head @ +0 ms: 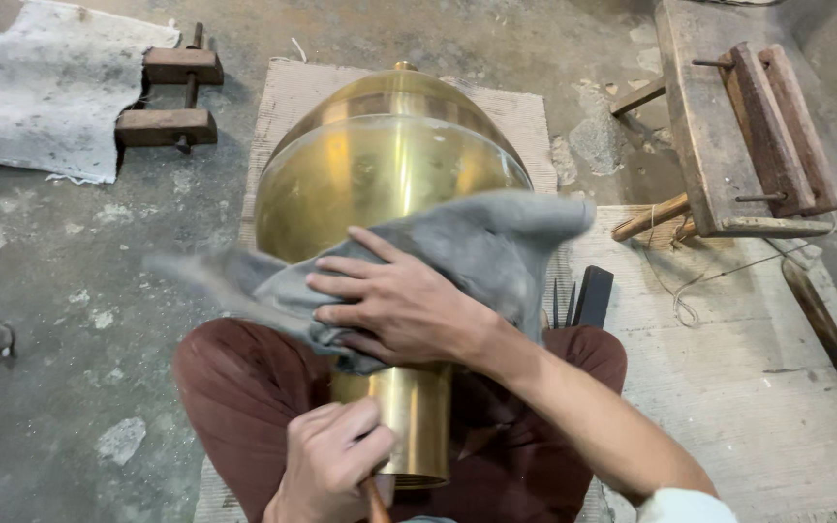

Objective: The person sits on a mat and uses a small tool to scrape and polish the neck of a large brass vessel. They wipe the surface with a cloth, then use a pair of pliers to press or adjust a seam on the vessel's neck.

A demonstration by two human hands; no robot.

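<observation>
Your right hand (399,305) lies flat on a grey cloth (457,252), fingers spread, pressing it against the side of a large brass vessel (380,165). The vessel lies tilted across your lap, its narrow neck toward you and its wide body resting on a woven mat (293,97) on the floor. Your left hand (326,465) has its grip clamped around a thin wooden handle (375,499) just beside the neck; what the handle belongs to cannot be told. Dark metal tools (578,300) lie by your right knee. A wooden frame (738,136) sits well apart, to the right.
</observation>
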